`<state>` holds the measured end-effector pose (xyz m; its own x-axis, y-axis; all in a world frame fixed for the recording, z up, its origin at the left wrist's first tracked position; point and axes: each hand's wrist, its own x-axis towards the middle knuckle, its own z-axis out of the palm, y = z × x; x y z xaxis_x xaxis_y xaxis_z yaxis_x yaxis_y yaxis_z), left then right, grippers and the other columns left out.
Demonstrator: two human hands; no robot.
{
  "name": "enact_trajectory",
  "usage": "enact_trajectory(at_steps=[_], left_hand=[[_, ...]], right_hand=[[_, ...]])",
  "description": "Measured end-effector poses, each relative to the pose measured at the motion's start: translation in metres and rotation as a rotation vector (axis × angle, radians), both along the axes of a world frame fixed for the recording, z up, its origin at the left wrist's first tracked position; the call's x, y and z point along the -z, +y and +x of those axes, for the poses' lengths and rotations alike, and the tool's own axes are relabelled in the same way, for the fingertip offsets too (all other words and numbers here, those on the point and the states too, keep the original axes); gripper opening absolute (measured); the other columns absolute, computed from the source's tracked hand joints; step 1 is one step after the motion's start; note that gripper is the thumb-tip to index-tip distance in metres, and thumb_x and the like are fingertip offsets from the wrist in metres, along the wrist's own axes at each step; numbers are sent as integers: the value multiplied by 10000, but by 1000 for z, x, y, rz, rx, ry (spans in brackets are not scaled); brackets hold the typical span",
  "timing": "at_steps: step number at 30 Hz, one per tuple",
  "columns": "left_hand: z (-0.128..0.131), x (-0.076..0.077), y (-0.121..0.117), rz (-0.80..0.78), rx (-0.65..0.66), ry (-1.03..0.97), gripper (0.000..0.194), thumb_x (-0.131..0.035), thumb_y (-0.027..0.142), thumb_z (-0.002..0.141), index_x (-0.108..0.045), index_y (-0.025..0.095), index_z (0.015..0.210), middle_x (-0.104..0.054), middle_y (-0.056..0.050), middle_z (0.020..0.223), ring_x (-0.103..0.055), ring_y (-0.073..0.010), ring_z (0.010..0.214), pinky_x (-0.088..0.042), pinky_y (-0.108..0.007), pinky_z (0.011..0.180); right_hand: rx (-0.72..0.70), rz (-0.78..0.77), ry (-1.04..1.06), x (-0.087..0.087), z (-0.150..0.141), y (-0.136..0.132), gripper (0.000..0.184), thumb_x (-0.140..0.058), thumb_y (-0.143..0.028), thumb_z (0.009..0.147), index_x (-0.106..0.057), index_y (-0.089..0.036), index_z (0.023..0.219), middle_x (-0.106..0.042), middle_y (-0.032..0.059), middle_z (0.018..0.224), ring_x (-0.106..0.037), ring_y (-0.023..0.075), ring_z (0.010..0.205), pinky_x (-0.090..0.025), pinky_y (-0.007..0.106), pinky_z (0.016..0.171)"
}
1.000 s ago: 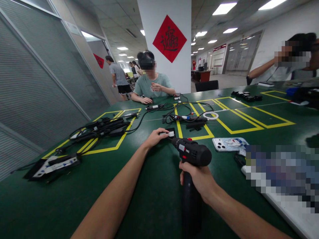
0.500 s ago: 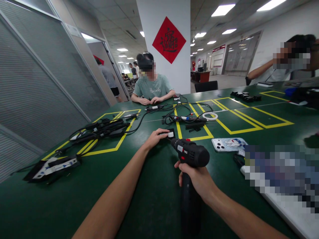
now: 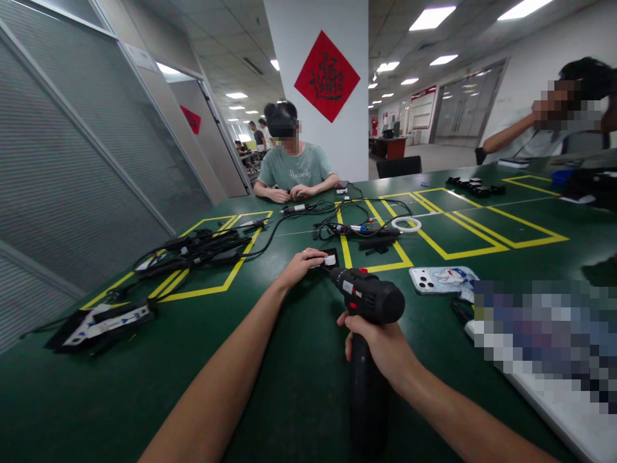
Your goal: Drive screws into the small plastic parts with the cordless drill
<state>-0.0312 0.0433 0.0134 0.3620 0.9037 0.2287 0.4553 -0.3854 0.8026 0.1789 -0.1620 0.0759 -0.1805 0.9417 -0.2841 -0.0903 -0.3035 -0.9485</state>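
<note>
My right hand point(image 3: 380, 341) is wrapped round the grip of a black cordless drill point(image 3: 371, 296) with red details. Its chuck points forward and left. The bit's tip comes close to a small black part with a white block point(image 3: 330, 260) on the table; whether it touches cannot be made out. My left hand point(image 3: 299, 269) holds this part from the left, fingers closed against its near side. The fingers partly cover the part, and the thumb is hard to see.
On the green table point(image 3: 183, 360) lie tangled black cables point(image 3: 207, 247) to the left, a tool with a cord point(image 3: 361, 229) ahead, and a phone point(image 3: 441, 281) to the right. A black-and-white piece point(image 3: 108, 325) lies at far left. One person point(image 3: 299, 167) sits opposite, another point(image 3: 544, 128) at right.
My hands, the drill and the small part have hardly moved. The person in the doorway at left has gone out of view. The person opposite has shifted their hands slightly.
</note>
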Motion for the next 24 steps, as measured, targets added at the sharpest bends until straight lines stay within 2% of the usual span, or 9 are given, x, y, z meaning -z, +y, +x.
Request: enact_trajectory(at_steps=[14,20,24], left_hand=[[1,-5,-3,-10,-8,29,339,-559,376,740,-675,218,1017,-603,-55,1096,-507,-238,1070,-341,-379,987],[0,-7,-7,39,0,67,359,-565,418,747,-671,227,1031,-617,-54,1045,-528,-228,1016,-370,-360,944],[-1,-8,-7,55,-8,92,365,-572,432,741,-672,238,1033,-620,-50,1043,-530,-231,1008,-366,-365,945]], right_hand=[[3,-2,-7,2,0,0,194,-523,-296,716,-598,-133,792,-543,-5,444,-516,135,442,-389,239,465],[32,18,-1,10,-1,1,157,-531,-295,724,-572,-145,748,-564,0,463,-522,129,451,-395,235,477],[38,6,14,8,-1,0,168,-537,-295,716,-575,-143,774,-549,-10,443,-503,123,434,-373,225,454]])
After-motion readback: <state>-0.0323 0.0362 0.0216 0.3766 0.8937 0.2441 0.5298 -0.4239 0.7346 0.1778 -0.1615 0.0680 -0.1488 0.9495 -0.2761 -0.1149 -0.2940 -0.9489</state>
